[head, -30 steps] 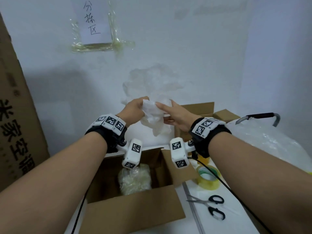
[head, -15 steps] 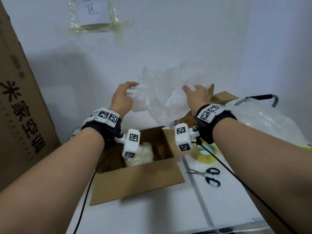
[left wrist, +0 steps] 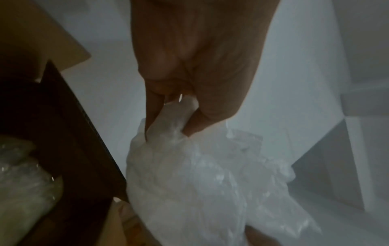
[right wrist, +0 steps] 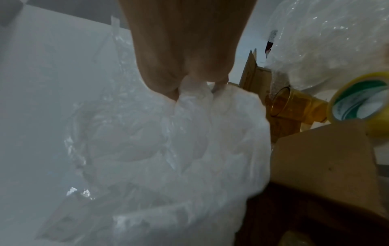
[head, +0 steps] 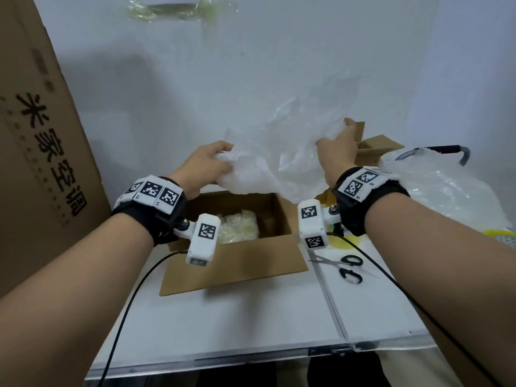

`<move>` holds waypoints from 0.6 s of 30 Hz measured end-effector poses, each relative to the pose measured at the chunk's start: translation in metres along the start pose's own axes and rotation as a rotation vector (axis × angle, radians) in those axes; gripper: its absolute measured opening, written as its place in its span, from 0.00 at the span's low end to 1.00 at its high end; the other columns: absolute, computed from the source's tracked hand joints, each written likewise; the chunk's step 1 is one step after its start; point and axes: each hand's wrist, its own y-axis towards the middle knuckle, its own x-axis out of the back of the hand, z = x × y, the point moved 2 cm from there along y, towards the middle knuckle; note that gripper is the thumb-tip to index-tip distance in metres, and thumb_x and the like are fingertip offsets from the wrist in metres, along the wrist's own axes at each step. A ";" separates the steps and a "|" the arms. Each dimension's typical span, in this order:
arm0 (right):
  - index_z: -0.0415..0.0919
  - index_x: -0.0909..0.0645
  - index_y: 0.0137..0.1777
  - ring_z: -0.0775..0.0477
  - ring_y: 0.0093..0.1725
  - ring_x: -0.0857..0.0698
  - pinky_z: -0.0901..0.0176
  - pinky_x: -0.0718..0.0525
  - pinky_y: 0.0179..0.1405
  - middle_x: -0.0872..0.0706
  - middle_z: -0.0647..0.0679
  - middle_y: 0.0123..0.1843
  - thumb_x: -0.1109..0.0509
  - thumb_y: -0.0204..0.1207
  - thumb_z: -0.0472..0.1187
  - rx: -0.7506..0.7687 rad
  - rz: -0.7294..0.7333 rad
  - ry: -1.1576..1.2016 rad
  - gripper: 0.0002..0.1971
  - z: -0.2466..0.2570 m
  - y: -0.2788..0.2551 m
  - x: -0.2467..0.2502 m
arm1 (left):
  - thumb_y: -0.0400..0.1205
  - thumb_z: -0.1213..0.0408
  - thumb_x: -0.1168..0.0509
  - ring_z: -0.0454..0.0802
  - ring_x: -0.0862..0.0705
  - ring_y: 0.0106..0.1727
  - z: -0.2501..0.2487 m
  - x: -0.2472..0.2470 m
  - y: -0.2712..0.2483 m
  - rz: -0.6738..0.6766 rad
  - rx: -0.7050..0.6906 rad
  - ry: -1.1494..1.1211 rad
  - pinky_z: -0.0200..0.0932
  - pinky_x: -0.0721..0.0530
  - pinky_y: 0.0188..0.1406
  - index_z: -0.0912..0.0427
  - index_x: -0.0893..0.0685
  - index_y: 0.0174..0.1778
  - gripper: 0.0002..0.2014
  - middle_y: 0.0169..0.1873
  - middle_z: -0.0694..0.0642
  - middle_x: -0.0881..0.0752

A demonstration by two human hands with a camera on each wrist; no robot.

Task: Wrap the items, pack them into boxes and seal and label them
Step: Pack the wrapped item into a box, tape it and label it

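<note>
A sheet of white bubble wrap (head: 273,163) is stretched in the air between my two hands, above an open cardboard box (head: 240,263). My left hand (head: 208,164) pinches its left edge, the fingers curled into the wrap (left wrist: 168,123). My right hand (head: 339,146) grips the right edge higher up, with bunched wrap (right wrist: 195,93) in its fingers. Inside the box lies a yellowish item wrapped in film (head: 241,226), against the left side. An amber glass (right wrist: 294,104) stands beside the box in the right wrist view.
A roll of yellow tape (head: 342,243) and black-handled scissors (head: 346,268) lie right of the box on the white table (head: 251,317). A second open box (head: 374,146) and a big bag of bubble wrap (head: 435,185) sit at the back right. A tall carton (head: 36,152) stands on the left.
My hands have moved apart, spreading the crumpled wrap into a wide sheet. The right hand went up and to the right; the view has tilted downward.
</note>
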 end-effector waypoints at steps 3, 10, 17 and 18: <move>0.39 0.37 0.78 0.48 0.55 0.26 0.54 0.24 0.63 0.27 0.46 0.59 0.39 0.79 0.31 0.004 -0.058 -0.213 0.27 0.001 0.002 0.011 | 0.81 0.78 0.39 0.52 0.13 0.49 0.001 -0.004 -0.009 0.154 0.152 -0.111 0.43 0.11 0.35 0.54 0.17 0.62 0.19 0.52 0.54 0.13; 0.42 0.28 0.64 0.39 0.56 0.18 0.46 0.15 0.57 0.20 0.42 0.62 0.37 0.78 0.31 -0.118 0.173 -0.260 0.15 -0.021 -0.019 0.013 | 0.78 0.79 0.41 0.66 0.15 0.59 0.032 -0.016 -0.009 0.246 0.365 0.458 0.59 0.13 0.59 0.63 0.20 0.70 0.23 0.64 0.68 0.17; 0.56 0.24 0.49 0.39 0.52 0.16 0.40 0.15 0.55 0.15 0.44 0.54 0.41 0.79 0.31 0.084 0.387 -0.432 0.16 -0.029 -0.034 -0.019 | 0.83 0.78 0.47 0.65 0.23 0.64 0.054 0.011 0.010 -0.093 0.086 0.944 0.51 0.27 0.58 0.62 0.25 0.68 0.18 0.66 0.64 0.26; 0.58 0.24 0.49 0.37 0.55 0.17 0.37 0.18 0.59 0.15 0.44 0.56 0.43 0.80 0.33 0.101 0.402 -0.490 0.16 -0.029 -0.035 -0.024 | 0.81 0.80 0.47 0.66 0.23 0.61 0.056 0.016 0.010 -0.141 0.042 0.958 0.51 0.26 0.54 0.64 0.25 0.65 0.18 0.63 0.66 0.27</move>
